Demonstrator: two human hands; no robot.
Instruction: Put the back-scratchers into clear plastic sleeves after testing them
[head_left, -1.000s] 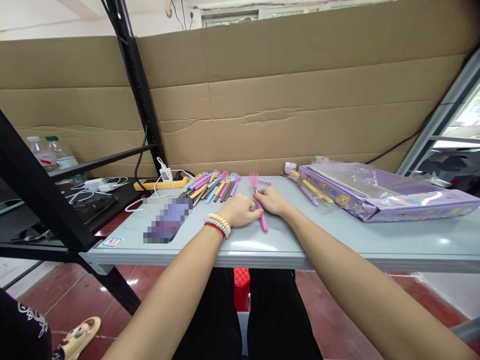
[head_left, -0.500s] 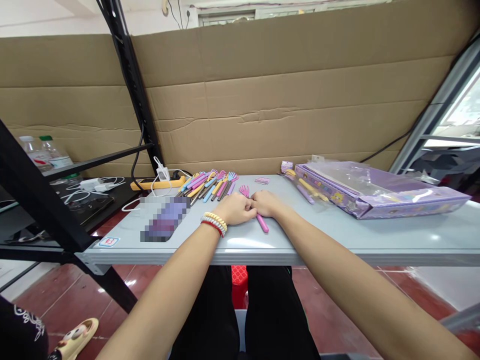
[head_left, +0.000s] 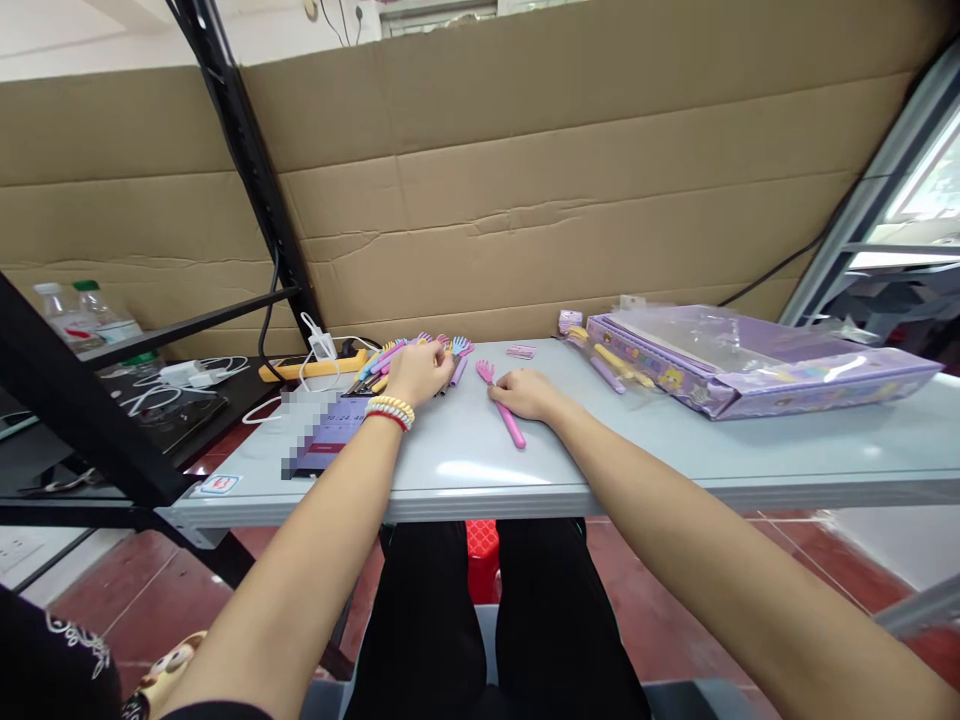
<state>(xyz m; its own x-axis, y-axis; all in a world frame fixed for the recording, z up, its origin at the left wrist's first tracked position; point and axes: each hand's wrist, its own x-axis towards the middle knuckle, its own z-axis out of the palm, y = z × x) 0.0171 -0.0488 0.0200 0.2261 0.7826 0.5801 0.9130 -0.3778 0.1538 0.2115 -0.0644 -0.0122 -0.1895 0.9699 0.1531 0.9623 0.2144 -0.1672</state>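
Observation:
My right hand rests on the table with its fingers closed on a pink back scratcher, whose small claw-shaped head points away from me. Over the pile of back scratchers is my left hand, its fingers curled downward; whatever they pinch is hidden behind the hand. Pink, blue, yellow and purple handles and claw heads stick out around it. Bracelets circle the left wrist.
A purple open box with clear plastic lies at the right, beside wrapped purple and yellow pieces. Left of the pile are a phone, a yellow power strip and white cables. A small pink packet lies behind. Cardboard walls the back.
My left hand has left the pink back scratcher and moved left and away from me onto the pile. My right hand keeps hold of the pink one.

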